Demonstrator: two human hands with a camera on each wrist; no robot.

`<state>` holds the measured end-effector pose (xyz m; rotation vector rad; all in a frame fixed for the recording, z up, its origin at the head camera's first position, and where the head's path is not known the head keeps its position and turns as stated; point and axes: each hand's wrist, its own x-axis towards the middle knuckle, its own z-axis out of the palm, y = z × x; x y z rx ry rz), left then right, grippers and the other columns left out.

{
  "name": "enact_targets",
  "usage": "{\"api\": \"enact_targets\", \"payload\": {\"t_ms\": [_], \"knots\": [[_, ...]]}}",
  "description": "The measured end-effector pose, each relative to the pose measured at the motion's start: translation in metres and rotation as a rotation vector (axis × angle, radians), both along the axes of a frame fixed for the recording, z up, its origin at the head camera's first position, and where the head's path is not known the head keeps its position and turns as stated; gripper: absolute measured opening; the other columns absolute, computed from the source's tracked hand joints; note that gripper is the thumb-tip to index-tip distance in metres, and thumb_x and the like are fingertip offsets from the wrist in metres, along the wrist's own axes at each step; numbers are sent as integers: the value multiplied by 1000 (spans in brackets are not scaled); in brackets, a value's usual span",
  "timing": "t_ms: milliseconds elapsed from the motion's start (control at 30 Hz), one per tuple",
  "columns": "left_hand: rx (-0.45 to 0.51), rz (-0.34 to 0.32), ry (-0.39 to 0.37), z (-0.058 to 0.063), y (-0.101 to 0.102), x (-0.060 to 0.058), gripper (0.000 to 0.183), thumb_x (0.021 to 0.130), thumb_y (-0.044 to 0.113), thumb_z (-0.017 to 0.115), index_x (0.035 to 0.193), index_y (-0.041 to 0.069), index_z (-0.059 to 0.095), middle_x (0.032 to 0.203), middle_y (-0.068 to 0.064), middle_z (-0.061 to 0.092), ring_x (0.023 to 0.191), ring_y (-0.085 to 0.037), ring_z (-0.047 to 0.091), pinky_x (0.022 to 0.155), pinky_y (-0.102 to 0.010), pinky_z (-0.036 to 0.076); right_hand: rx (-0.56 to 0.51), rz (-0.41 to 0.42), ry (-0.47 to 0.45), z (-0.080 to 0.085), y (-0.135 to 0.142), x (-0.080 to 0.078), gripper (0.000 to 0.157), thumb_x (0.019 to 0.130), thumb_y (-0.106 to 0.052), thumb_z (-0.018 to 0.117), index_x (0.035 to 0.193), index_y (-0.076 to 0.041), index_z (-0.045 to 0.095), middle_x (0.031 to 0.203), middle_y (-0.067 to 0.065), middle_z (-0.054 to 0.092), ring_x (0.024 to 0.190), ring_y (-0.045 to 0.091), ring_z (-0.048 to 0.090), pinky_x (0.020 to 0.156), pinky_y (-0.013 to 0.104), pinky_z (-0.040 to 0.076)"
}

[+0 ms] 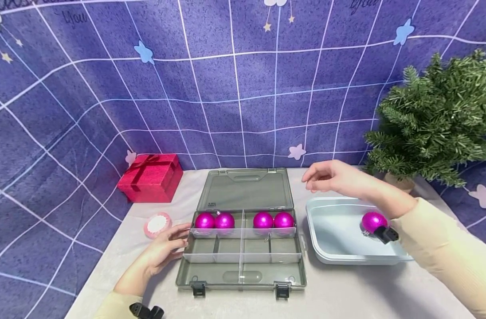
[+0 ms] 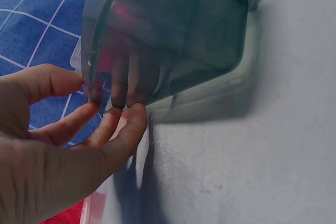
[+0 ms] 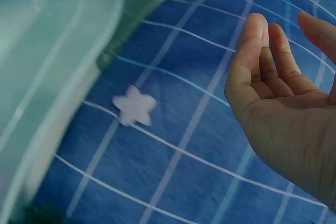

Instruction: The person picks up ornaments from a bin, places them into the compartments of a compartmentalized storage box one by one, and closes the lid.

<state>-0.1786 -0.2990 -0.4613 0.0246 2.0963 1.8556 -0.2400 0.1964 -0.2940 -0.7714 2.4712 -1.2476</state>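
Loosely bent, the left hand (image 1: pixel 166 249) touches the box (image 1: pixel 271 269); the relaxed right hand (image 1: pixel 334 176) holds nothing.

Seen from here, a head-worn camera looks forward and down from standing-back range, spanning the white cloth-covered surface (image 1: pixel 327 285), the left hand (image 1: pixel 163 250), the right hand (image 1: pixel 336 178) and the purple-blue gridded cloth backdrop (image 1: pixel 255 113). A small black left-wrist camera (image 1: pixel 146 312) peers close past the fingers, tilted, at the translucent grey plastic divided box (image 1: pixel 211 266); the head view shares its left side. A small black right-wrist camera (image 1: pixel 384 235), also tilted, faces the backdrop; the head view shares the pale-blue plastic tub (image 1: pixel 332 223).
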Motion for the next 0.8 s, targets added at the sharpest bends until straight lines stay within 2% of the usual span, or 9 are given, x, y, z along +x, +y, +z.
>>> {"api": "enact_targets", "payload": {"t_ms": [100, 167, 267, 500, 667, 800], "knots": [[1, -6, 2, 1, 0, 0, 68, 94, -1, 53, 156, -7, 26, 154, -31, 34, 111, -19, 53, 91, -40, 46, 25, -18, 93, 11, 13, 9, 20, 97, -14, 68, 115, -6, 69, 104, 2, 73, 100, 20, 67, 90, 32, 52], [0, -5, 3, 2, 0, -1, 69, 93, -1, 53, 156, -7, 27, 154, -31, 34, 111, -19, 53, 91, -40, 45, 29, -38, 113, 13, 22, 14, 18, 97, -14, 68, 115, -8, 70, 105, 1, 73, 101, 19, 67, 90, 30, 51], [-7, 2, 1, 4, 1, -1, 69, 93, -2, 53, 156, -6, 27, 154, -31, 34, 111, -20, 53, 91, -40, 45, 20, -71, 91, 10, 37, 22, 19, 98, -15, 68, 115, -8, 69, 106, 2, 73, 100, 18, 68, 88, 28, 52], [-29, 3, 1, 5, 1, -2, 69, 93, -1, 54, 156, -6, 28, 154, -31, 34, 113, -21, 52, 92, -41, 44, -7, -121, 16, -17, 70, 34, 24, 97, -12, 69, 118, 0, 67, 107, 6, 72, 98, 15, 68, 86, 26, 53], [-34, -6, -1, 4, 1, -1, 67, 95, 1, 54, 156, -6, 28, 155, -31, 33, 114, -21, 53, 94, -42, 44, -28, -112, -47, -40, 95, 37, 27, 98, -8, 65, 121, 7, 63, 112, 12, 71, 100, 10, 67, 87, 24, 53], [-33, -12, -3, 3, 1, 0, 68, 94, 1, 54, 156, -7, 27, 154, -33, 32, 113, -21, 53, 93, -43, 45, -14, -126, -69, -59, 110, 38, 29, 98, -8, 64, 122, 9, 62, 115, 16, 71, 101, 6, 66, 88, 20, 50]]}}
